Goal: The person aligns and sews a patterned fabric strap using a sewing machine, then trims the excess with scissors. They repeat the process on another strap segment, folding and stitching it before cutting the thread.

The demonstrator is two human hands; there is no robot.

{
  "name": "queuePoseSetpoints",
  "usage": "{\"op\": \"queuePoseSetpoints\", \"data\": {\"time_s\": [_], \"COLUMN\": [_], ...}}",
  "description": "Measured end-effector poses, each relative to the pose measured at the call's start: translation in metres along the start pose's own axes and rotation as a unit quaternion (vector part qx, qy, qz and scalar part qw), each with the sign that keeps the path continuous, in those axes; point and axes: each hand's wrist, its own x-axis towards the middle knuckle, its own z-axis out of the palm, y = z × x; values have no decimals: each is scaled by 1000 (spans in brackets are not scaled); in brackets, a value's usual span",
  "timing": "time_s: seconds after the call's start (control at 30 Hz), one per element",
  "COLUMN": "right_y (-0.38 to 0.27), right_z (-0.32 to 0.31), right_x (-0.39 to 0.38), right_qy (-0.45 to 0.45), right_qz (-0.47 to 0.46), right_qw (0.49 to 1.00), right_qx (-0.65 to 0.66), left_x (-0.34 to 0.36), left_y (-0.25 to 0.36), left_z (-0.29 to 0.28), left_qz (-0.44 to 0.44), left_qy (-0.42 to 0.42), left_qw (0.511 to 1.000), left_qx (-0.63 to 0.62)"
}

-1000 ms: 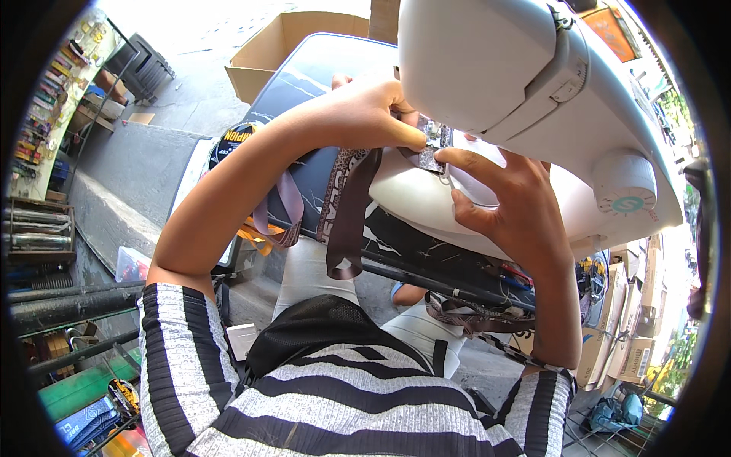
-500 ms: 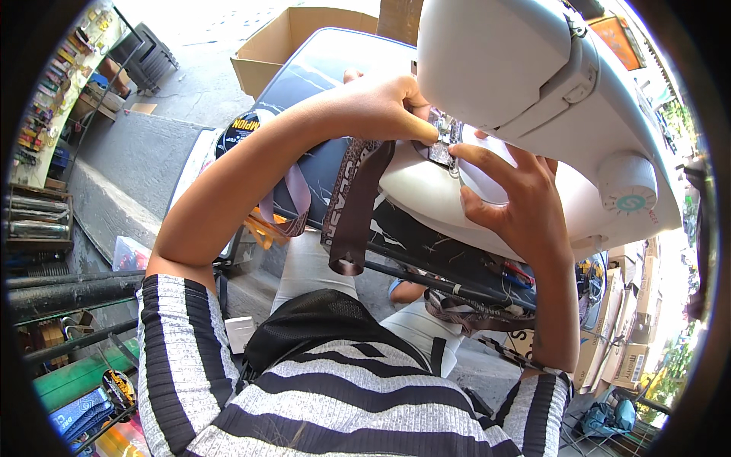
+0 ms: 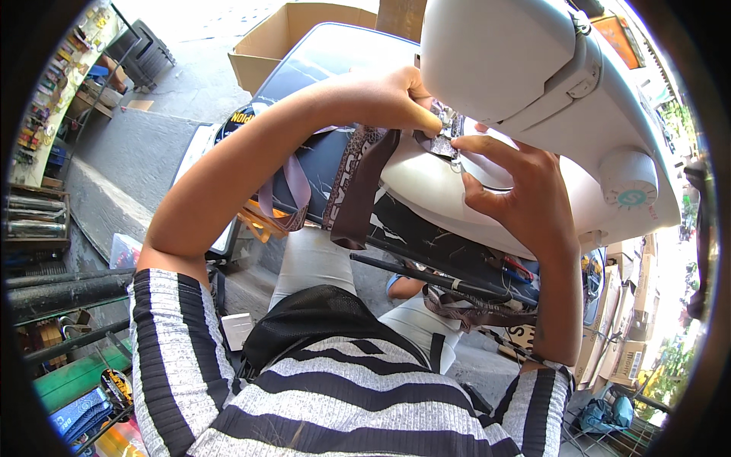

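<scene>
A white sewing machine (image 3: 499, 57) stands at the upper right. Beside its needle plate, my left hand (image 3: 411, 103) is curled with thumb and fingers closed on a printed brown strap (image 3: 354, 190), whose loop hangs over the front edge; some fingertips are hidden. Part of the strap lies under the presser area, near a small metal foot. My right hand (image 3: 525, 198) has its fingers apart, the index fingertip touching the strap piece just right of my left thumb and the thumb bent lower on the machine bed. A lilac strap (image 3: 285, 190) dangles to the left.
A dark marble-patterned tabletop (image 3: 297, 76) bears the machine. An open cardboard box (image 3: 274, 30) sits behind it. A metal rail (image 3: 68, 282) and stocked shelves are at the left, stacked cartons (image 3: 624, 305) at the right, concrete steps (image 3: 129, 175) at left.
Both hands have shifted slightly up and right in the picture, as has the sewing machine. The hanging brown strap loop sits higher than a second ago.
</scene>
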Motion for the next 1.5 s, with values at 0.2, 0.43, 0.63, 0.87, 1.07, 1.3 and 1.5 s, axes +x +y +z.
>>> {"op": "queuePoseSetpoints", "data": {"time_s": [0.2, 0.43, 0.63, 0.87, 1.07, 1.3, 1.5], "right_y": [-5, -9, -14, -14, -13, -8, -1], "right_z": [-2, -4, -4, -3, 2, 1, 10], "right_x": [-4, -8, -10, -5, -3, -8, -13], "right_qy": [-26, -5, -14, 7, 23, 10, 48], "right_qz": [43, -7, 11, -29, -11, 2, -5], "right_qw": [999, 996, 995, 992, 995, 995, 995], "right_qx": [-21, -88, -100, -119, -98, -100, -90], "left_x": [6, 0, 2, 1, 3, 4, 1], "left_y": [-4, 1, 4, 18, 22, 19, 20], "left_z": [3, 1, 0, -3, -2, -5, -5], "left_qz": [3, -29, -20, -92, -68, -73, -90], "left_qy": [7, 6, -10, -46, -28, -39, -43], "left_qw": [999, 999, 1000, 994, 997, 997, 995], "left_qx": [-32, -28, -18, -26, 5, -6, -17]}}
